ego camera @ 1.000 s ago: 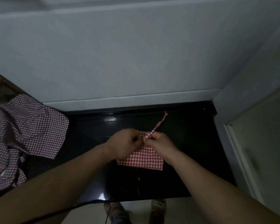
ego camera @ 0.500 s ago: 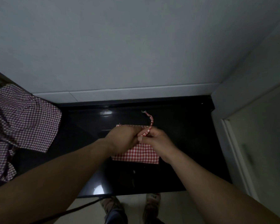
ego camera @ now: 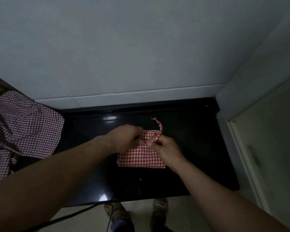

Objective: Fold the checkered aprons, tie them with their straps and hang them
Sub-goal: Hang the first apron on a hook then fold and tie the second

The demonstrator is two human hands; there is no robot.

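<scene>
I see the folded red-checkered apron (ego camera: 140, 157) lying flat beneath my hands, its strap (ego camera: 159, 127) curling up beyond my right hand (ego camera: 166, 150).

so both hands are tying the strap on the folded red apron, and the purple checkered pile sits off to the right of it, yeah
Not quite. The head view shows the purple pile to the left of the red apron, not the right. The rest holds: the left hand and right hand are working its strap.
</scene>
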